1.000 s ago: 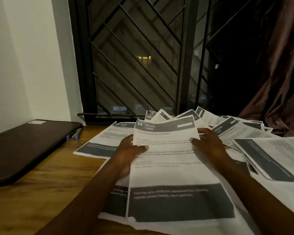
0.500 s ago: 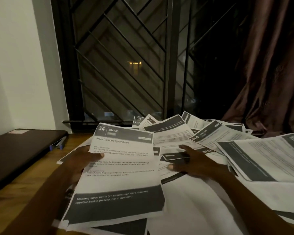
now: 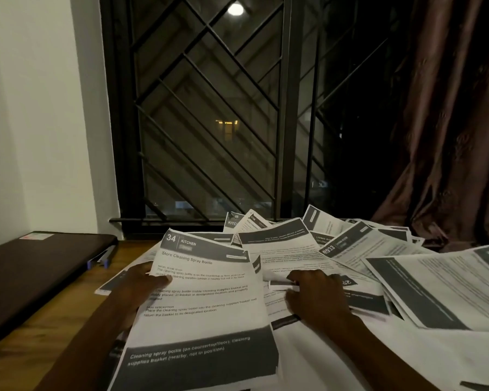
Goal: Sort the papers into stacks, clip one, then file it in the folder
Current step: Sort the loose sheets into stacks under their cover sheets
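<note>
Left hand: thumb on top and fingers beneath the left edge of a white printed sheet headed "34 KITCHEN / Store Cleaning Spray Bottle", with a dark grey band across its lower end. The sheet is gripped and lies over other pages at the near left of the pile. Right hand: palm down on the pile just right of that sheet, fingers bent, with the tips at the edge of a small loose page. Cannot tell whether that page is pinched or only touched. Around the right hand, a scattered pile of white papers with dark grey header bands fans out to the far and right sides, overlapping at various angles; one sheet reads "933 LIVING ROOM". All of it rests on a brown wooden surface. Container: a flat dark brown folder lies closed at the left of the surface, well apart from the pile, with a small pale label at its far corner; its contents are not visible. A blue-capped pen lies at its right edge. Behind are a black diagonal window grille and a brown curtain. Versus 0.5 s ago: the left hand's grip is unchanged; the right hand's fingers, then stretched out flat, are now curled. At 1.0 s ago both hands held the sheet.
</note>
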The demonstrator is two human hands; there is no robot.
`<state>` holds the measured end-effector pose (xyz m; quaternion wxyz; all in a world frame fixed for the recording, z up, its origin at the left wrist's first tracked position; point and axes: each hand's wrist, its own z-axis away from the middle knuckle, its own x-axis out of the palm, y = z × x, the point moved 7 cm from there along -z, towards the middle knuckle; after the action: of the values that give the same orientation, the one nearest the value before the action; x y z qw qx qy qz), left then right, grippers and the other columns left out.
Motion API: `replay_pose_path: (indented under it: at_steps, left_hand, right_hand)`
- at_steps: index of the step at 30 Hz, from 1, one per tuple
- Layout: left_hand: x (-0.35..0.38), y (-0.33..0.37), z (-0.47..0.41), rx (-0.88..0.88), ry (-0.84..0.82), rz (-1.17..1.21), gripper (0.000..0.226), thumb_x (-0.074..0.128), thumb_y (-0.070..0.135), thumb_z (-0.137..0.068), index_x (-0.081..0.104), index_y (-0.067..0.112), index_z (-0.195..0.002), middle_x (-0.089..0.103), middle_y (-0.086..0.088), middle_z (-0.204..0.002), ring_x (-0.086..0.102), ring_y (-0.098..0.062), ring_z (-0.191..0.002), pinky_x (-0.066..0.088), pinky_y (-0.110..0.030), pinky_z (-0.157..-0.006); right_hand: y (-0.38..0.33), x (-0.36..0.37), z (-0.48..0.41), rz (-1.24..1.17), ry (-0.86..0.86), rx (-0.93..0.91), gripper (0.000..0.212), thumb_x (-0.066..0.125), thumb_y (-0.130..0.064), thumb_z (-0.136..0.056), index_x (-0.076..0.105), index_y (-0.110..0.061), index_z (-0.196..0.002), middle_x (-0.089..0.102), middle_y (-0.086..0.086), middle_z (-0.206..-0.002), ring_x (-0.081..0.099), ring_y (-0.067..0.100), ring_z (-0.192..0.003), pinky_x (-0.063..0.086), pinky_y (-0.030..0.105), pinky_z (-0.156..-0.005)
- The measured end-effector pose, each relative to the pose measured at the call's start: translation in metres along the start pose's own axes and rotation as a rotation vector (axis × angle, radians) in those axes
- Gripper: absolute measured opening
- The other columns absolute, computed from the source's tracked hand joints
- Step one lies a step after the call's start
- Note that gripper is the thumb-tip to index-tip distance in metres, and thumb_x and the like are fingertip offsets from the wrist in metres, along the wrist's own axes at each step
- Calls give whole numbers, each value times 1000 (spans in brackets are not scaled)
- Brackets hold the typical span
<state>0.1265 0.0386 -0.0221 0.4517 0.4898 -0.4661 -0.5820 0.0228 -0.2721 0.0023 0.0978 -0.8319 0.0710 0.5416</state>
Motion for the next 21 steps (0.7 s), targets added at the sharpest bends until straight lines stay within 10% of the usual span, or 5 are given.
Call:
replay_pose_path:
  at_steps: [5, 8, 11, 16, 21]
  left_hand:
    - [1, 4, -1, 35, 15, -26, 12, 63, -2, -90, 67, 5, -99, 75, -14, -95, 70, -33, -88, 53, -43, -82]
    - [3, 5, 1, 36, 30, -23, 14, 63, -3, -90, 66, 11, -91, 73, -6, -83, 69, -27, -80, 50, -35, -69]
    - [4, 7, 4, 34, 27, -30, 15, 62, 0, -91, 64, 14, -88, 73, -4, -82, 69, -25, -78, 49, -32, -64]
    - [3, 7, 7, 23, 18, -52, 12, 63, 1, -91, 66, 13, -93, 74, -9, -92, 70, -32, -89, 54, -44, -81]
    - [2, 6, 6, 15, 12, -39, 11, 63, 3, -92, 67, 13, -95, 74, -13, -101, 69, -34, -96, 50, -54, -96]
  right_hand:
    - [15, -1, -1, -311, -101, 29, 29, 58, -41, -87, 57, -35, -59, 66, -7, -81, 61, 15, -83, 51, 31, -76]
    - [11, 1, 2, -377, -126, -19, 12, 66, -50, -79, 62, -43, -88, 67, -14, -96, 61, 11, -91, 52, 35, -85]
    - [-5, 18, 9, -283, -253, -23, 65, 59, -68, -75, 45, -41, -133, 52, -10, -136, 44, 18, -126, 36, 36, -104]
    - [-13, -1, 3, -204, -64, -24, 23, 53, -40, -91, 53, -29, -70, 66, -2, -86, 63, 20, -90, 50, 34, -81]
    - [22, -52, 1, -303, 246, 128, 24, 61, -17, -89, 68, -23, -111, 69, 8, -104, 63, 21, -85, 52, 32, -75]
